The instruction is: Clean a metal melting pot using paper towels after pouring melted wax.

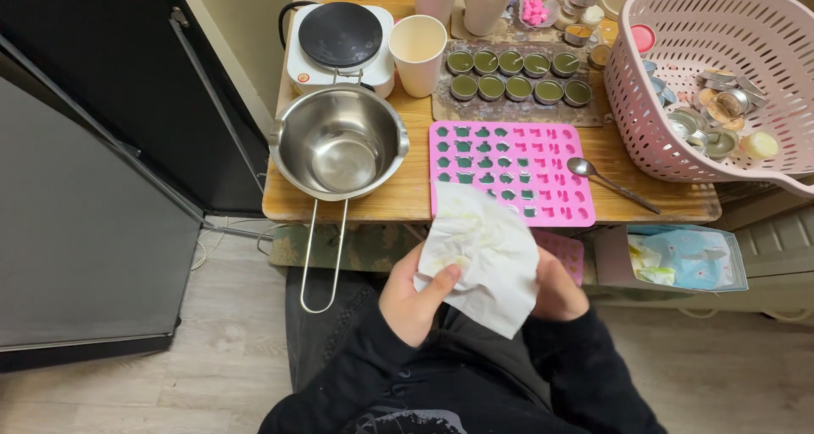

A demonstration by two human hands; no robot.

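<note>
Both my hands hold a crumpled white paper tissue (487,252) in front of my lap, just below the table's front edge. My left hand (414,298) grips its lower left side with the thumb pressed on it. My right hand (558,288) is mostly hidden behind the tissue's right side. Just beyond the tissue lies a pink silicone mould (509,171) with several small cavities, some filled with dark green material. A metal spoon (610,180) rests to the right of the mould.
A steel pot (339,146) with a long handle overhangs the wooden table (407,198). Behind it stand a small electric hotplate (339,40), a paper cup (418,52) and several green-filled tins (517,76). A pink basket (721,61) of tins sits right; a tissue box (678,260) lies below it.
</note>
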